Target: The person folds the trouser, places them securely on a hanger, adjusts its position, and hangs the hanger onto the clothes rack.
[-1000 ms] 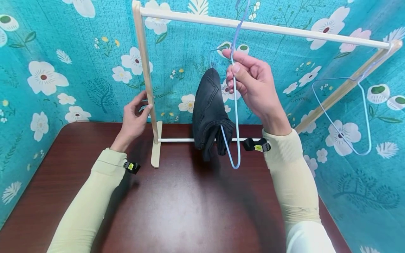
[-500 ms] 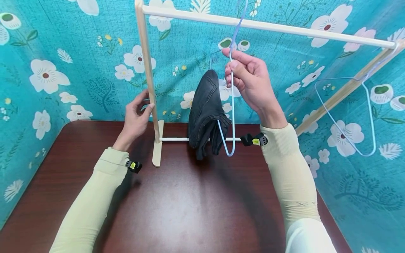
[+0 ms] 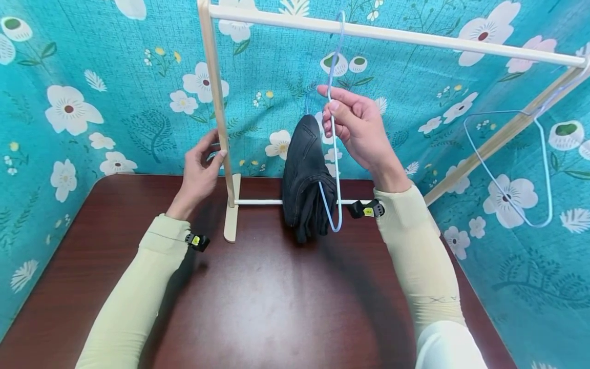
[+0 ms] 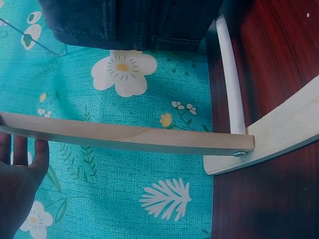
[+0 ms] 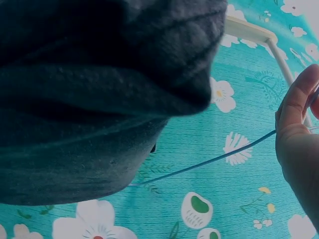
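Observation:
My right hand [image 3: 357,125] pinches the side wire of a light blue wire hanger [image 3: 335,154] below its hook. The hook's curve shows at the top bar [image 3: 415,38] of a small wooden rack and looks to be over it. Folded dark jeans [image 3: 306,174] hang from the hanger, leaving its near corner bare; they fill much of the right wrist view [image 5: 89,114]. At the rack's left post [image 3: 215,87], my left hand [image 3: 200,169] holds the wood between thumb and fingers. In the left wrist view, fingertips touch the post [image 4: 124,137].
A second bare wire hanger [image 3: 546,169] hangs at the rack's right end, beside the right post [image 3: 498,136]. A white lower rod [image 3: 258,202] runs behind the jeans. The rack's left foot [image 3: 231,220] stands on the dark wooden table [image 3: 258,307]. Floral cloth [image 3: 152,102] hangs behind.
The hanger with the jeans has come down in my right hand, its hook top dropping from above the view to the top bar. My left hand stays at the post.

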`<state>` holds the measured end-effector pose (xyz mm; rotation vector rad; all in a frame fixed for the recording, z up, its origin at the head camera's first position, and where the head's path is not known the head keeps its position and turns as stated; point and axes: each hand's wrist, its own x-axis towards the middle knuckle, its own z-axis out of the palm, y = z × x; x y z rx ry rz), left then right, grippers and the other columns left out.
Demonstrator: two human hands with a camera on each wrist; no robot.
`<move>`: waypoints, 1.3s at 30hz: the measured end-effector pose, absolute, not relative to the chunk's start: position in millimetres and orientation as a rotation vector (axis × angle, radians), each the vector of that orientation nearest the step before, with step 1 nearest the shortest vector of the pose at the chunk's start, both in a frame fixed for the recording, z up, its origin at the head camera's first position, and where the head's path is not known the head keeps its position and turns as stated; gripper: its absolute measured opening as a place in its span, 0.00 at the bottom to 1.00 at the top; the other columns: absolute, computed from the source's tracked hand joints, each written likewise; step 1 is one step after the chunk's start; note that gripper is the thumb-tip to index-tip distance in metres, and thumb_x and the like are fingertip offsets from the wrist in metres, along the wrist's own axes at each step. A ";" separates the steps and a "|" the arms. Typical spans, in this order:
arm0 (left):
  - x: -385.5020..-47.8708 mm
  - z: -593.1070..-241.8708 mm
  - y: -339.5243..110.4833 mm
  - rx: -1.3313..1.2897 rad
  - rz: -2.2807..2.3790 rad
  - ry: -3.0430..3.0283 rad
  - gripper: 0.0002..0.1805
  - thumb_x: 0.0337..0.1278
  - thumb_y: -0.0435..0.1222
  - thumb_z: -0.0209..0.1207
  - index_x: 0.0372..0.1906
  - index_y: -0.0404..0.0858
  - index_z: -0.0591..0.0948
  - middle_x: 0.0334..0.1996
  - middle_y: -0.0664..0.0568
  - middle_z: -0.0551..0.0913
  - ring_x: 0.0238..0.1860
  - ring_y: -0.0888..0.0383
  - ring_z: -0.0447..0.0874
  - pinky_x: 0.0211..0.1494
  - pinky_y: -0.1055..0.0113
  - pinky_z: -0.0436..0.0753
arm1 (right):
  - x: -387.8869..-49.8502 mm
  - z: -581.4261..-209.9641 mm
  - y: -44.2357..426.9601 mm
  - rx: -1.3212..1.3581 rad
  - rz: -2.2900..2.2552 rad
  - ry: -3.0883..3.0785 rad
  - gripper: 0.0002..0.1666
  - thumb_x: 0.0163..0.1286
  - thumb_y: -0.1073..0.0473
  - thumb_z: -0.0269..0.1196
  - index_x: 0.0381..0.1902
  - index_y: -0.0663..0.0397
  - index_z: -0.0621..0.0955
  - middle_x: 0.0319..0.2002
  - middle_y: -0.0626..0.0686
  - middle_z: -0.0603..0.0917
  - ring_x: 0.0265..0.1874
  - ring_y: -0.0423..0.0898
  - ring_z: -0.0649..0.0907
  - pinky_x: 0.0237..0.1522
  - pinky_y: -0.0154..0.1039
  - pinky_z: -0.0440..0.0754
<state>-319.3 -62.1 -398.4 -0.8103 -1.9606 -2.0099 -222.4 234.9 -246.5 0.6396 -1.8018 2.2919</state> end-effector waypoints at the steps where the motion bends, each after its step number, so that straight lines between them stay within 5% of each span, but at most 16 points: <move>1: -319.1 -398.5 -62.5 -0.812 -2.009 -1.963 0.28 0.73 0.26 0.54 0.75 0.36 0.69 0.57 0.55 0.78 0.56 0.61 0.80 0.57 0.72 0.81 | -222.7 -249.0 234.4 0.637 2.306 -1.795 0.24 0.78 0.71 0.49 0.68 0.78 0.68 0.28 0.53 0.81 0.25 0.42 0.79 0.28 0.30 0.81; 21: -327.2 -403.3 -63.3 -0.831 -2.004 -1.963 0.28 0.72 0.25 0.54 0.74 0.34 0.69 0.56 0.57 0.78 0.55 0.63 0.80 0.58 0.73 0.80 | -231.7 -265.6 230.8 0.599 2.341 -1.788 0.25 0.79 0.69 0.51 0.69 0.74 0.69 0.28 0.53 0.81 0.27 0.41 0.80 0.28 0.30 0.82; 32: -329.9 -403.9 -65.3 -0.829 -2.009 -2.033 0.28 0.74 0.27 0.52 0.76 0.36 0.67 0.62 0.41 0.75 0.57 0.61 0.79 0.64 0.66 0.79 | -229.8 -268.2 232.8 0.585 2.309 -1.808 0.25 0.79 0.67 0.51 0.70 0.74 0.69 0.27 0.52 0.80 0.24 0.41 0.79 0.28 0.30 0.82; 39: -333.7 -397.9 -69.4 -0.827 -2.040 -2.039 0.26 0.72 0.27 0.56 0.72 0.34 0.71 0.57 0.46 0.78 0.57 0.60 0.79 0.62 0.68 0.80 | -230.1 -267.1 234.7 0.576 2.150 -1.950 0.26 0.82 0.60 0.48 0.70 0.73 0.70 0.28 0.51 0.84 0.26 0.42 0.84 0.28 0.32 0.83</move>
